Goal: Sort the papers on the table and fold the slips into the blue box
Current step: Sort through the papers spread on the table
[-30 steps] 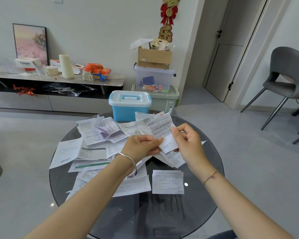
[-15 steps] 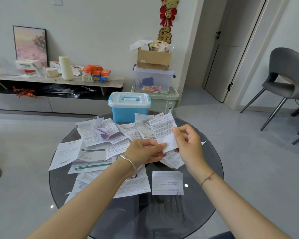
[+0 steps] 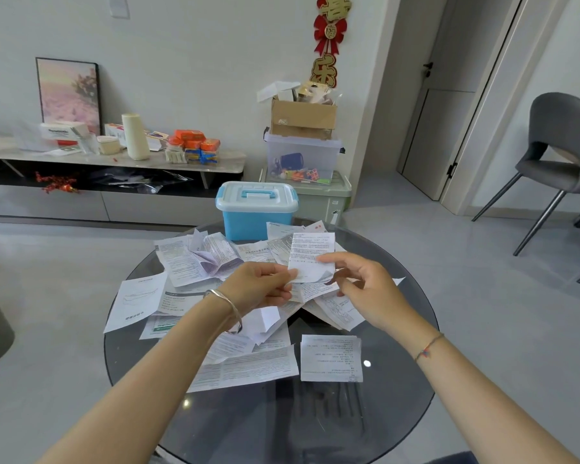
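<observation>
Surface: a round dark glass surface (image 3: 282,423) is carrying all the paperwork.
Near slip: a small printed slip (image 3: 330,358) is lying flat on the glass, just right of a wide printed sheet (image 3: 248,366).
Left hand: the left hand (image 3: 262,286) is reaching in, its fingers pinching the lower left corner of the held slip (image 3: 312,254).
Right hand: the right hand (image 3: 365,289) is gripping the same slip at its lower right, thumb lying on the printed face.
Held slip: it is standing nearly upright above the heap, lifted off the glass, print facing the camera.
Loose papers: the loose papers (image 3: 195,262) are overlapping across the far and left parts of the surface, several creased.
Blue box: the blue box (image 3: 257,212) is sitting at the far edge behind the papers, lid closed.
Behind: a clear storage bin (image 3: 302,155) is carrying a cardboard box (image 3: 302,117) by the wall.
</observation>
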`<state>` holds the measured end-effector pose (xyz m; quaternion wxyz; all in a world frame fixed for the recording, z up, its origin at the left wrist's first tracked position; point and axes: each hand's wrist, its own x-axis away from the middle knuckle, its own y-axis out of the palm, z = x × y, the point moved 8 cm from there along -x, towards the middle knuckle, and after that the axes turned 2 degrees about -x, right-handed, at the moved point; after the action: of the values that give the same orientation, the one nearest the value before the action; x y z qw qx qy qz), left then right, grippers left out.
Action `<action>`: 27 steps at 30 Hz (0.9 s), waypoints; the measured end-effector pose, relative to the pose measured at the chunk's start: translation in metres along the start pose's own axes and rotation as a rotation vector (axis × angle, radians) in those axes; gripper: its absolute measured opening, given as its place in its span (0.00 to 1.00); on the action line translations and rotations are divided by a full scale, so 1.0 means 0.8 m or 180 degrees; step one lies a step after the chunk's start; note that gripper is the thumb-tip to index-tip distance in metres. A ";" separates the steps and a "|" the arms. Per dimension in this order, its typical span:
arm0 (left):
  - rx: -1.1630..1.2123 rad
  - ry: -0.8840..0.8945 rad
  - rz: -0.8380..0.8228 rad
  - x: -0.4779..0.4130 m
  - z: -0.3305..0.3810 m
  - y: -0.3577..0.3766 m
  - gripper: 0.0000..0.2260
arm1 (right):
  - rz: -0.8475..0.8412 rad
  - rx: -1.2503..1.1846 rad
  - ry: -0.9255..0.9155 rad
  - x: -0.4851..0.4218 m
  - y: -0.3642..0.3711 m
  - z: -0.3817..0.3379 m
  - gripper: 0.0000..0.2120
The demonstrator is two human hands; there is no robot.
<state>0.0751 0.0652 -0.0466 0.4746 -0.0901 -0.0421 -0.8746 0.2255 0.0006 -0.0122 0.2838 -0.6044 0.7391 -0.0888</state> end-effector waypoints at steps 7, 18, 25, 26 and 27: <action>0.0330 -0.0056 -0.0367 0.007 0.004 0.010 0.10 | 0.0488 -0.0127 -0.0119 0.002 -0.014 -0.007 0.03; 0.0157 0.0949 0.0009 0.008 0.027 0.008 0.05 | 0.0572 -0.1087 0.0213 0.004 -0.013 -0.005 0.02; -0.0044 0.1339 0.0172 0.010 0.034 0.011 0.08 | 0.0346 -0.1001 0.0434 0.002 0.003 0.002 0.06; -0.0079 0.1340 0.0164 0.011 0.034 0.011 0.08 | 0.0415 -0.1053 0.0437 0.003 0.002 0.002 0.07; -0.0120 0.1337 0.0163 0.011 0.033 0.012 0.08 | 0.0513 -0.1075 0.0388 0.003 -0.001 0.002 0.07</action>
<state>0.0813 0.0568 -0.0193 0.4933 0.0842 0.0765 -0.8624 0.2267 -0.0018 -0.0136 0.1393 -0.5758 0.8053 0.0230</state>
